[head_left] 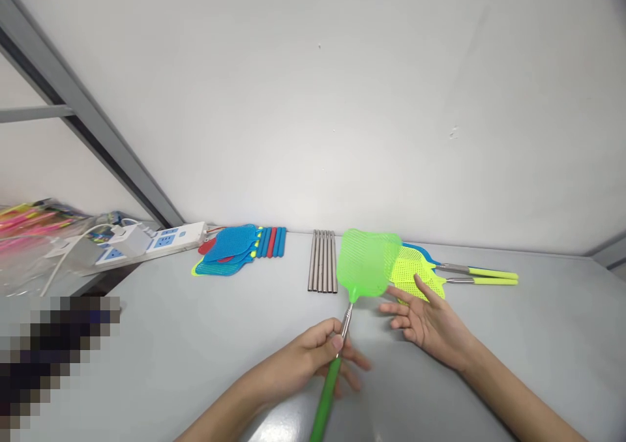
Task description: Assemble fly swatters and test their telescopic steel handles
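A green fly swatter [370, 264] with a metal rod and a green grip stands tilted over the table, its mesh head up and away from me. My left hand [323, 357] pinches its metal rod just above the grip, between thumb and index finger, the other fingers loose behind. To the right, my right hand [425, 318] is open, palm turned up, fingers apart and holding nothing. Close behind those fingers lie a yellow fly swatter [413, 271] and a blue swatter head [423, 253], partly covered, with yellow grips pointing right.
Several metal rods [321, 263] lie side by side mid-table. Left of them are blue and red grips [271, 242] and a stack of swatter heads [235, 243]. A white power strip [183, 235] with cables and plastic-bagged items [34, 246] sit far left. A wall [342, 103] rises behind the table.
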Demonstrator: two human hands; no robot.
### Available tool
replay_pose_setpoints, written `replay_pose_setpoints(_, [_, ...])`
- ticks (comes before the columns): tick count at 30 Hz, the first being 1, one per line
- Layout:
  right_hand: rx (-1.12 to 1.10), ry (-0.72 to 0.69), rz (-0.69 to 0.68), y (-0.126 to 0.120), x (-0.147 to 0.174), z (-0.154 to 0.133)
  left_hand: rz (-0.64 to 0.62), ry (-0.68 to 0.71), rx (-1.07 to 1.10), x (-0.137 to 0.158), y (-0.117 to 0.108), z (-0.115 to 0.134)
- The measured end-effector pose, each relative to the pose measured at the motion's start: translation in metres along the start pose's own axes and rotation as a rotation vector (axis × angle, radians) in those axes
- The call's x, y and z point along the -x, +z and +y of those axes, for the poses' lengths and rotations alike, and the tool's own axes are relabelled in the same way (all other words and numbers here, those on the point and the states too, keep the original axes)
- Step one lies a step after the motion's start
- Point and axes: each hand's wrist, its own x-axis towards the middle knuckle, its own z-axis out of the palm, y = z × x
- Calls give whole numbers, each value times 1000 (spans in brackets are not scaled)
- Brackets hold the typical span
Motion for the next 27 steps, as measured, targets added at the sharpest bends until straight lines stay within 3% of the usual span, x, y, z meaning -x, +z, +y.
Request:
replay_pose_setpoints(5, [104,89,-145,33,3,26,196,226,165,-6,3,-2])
replay_pose_setpoints(9, [231,124,-238,41,4,53,362,314,271,-9,4,-5])
replay_pose_setpoints(13, [245,118,-206,38,2,61,376,332,425,-9,3,-1])
replay_pose_setpoints(20, [187,176,-196,37,1,56,405,444,900,-10,-13,6])
replay_pose_setpoints(27, [183,168,-214,35,1,58,367,442,1001,-12,-6,-4])
